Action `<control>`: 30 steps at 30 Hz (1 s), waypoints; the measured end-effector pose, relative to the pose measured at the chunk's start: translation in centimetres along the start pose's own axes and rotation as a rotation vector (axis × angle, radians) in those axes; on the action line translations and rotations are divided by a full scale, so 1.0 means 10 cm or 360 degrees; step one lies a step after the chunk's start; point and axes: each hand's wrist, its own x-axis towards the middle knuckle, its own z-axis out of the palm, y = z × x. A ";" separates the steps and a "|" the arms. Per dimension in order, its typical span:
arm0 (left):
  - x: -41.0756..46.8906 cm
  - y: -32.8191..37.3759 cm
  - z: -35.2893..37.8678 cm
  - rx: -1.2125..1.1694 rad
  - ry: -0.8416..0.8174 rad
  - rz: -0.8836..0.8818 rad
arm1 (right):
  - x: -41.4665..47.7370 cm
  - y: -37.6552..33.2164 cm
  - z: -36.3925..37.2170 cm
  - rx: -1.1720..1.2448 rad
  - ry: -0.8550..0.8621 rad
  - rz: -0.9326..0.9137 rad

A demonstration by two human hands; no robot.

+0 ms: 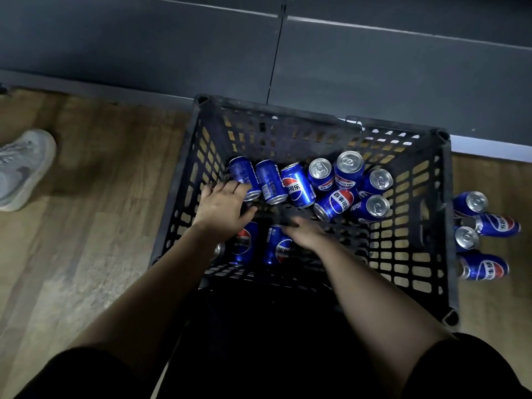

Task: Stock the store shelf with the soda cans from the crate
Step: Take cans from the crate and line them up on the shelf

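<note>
Head view. The crate (417, 254) sits on the floor against the dark shelf base (374, 67), with soda cans (349, 168) clustered along its far wall. The left hand (221, 208) is nearest the leftmost can (243, 175), which lies on its side just beyond the fingertips, long axis pointing away from the person. Whether the curled fingers grasp it cannot be told. The right hand (305, 233), blurred, has its fingers extended and empty over a nearer lying can (277, 246).
</note>
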 end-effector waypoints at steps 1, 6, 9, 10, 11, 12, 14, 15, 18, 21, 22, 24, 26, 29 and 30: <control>0.00 -0.02 0.02 0.0014 -0.0011 0.0011 | 0.03 -0.02 0.03 -0.0008 -0.0025 -0.0006; 0.03 -0.09 0.15 -0.0006 -0.0059 0.0014 | 0.17 -0.01 0.17 -0.0104 -0.0086 -0.0001; 0.01 -0.11 0.24 -0.0025 -0.0087 0.0043 | 0.23 0.05 0.21 -0.0096 -0.0002 0.0052; 0.01 -0.11 0.26 -0.0030 -0.0097 0.0045 | 0.25 0.07 0.22 -0.0090 0.0019 0.0066; 0.01 -0.11 0.28 -0.0035 -0.0108 0.0046 | 0.25 0.09 0.22 -0.0077 0.0037 0.0070; 0.01 -0.11 0.29 -0.0039 -0.0119 0.0049 | 0.25 0.10 0.22 -0.0067 0.0051 0.0075; 0.03 -0.11 0.30 -0.0038 -0.0129 0.0056 | 0.24 0.14 0.20 -0.0049 0.0078 0.0075; 0.03 -0.10 0.30 -0.0039 -0.0128 0.0054 | 0.23 0.15 0.19 -0.0046 0.0096 0.0073; 0.04 -0.10 0.32 -0.0035 -0.0128 0.0048 | 0.20 0.17 0.14 -0.0091 0.0123 0.0083; 0.03 -0.09 0.34 -0.0038 -0.0147 0.0045 | 0.18 0.19 0.12 -0.0005 0.0151 0.0064; 0.03 -0.09 0.34 -0.0031 -0.0150 0.0044 | 0.18 0.20 0.12 0.0016 0.0142 0.0053; 0.02 -0.10 0.35 -0.0020 -0.0152 0.0044 | 0.18 0.20 0.13 -0.0009 0.0113 0.0045; 0.02 -0.10 0.35 -0.0025 -0.0159 0.0047 | 0.17 0.19 0.12 -0.0135 0.0065 0.0044; 0.02 -0.09 0.34 -0.0013 -0.0179 0.0049 | 0.15 0.18 0.08 -0.0145 0.0025 0.0125; 0.02 -0.09 0.34 -0.0005 -0.0179 0.0050 | 0.13 0.18 0.08 -0.0151 0.0018 0.0144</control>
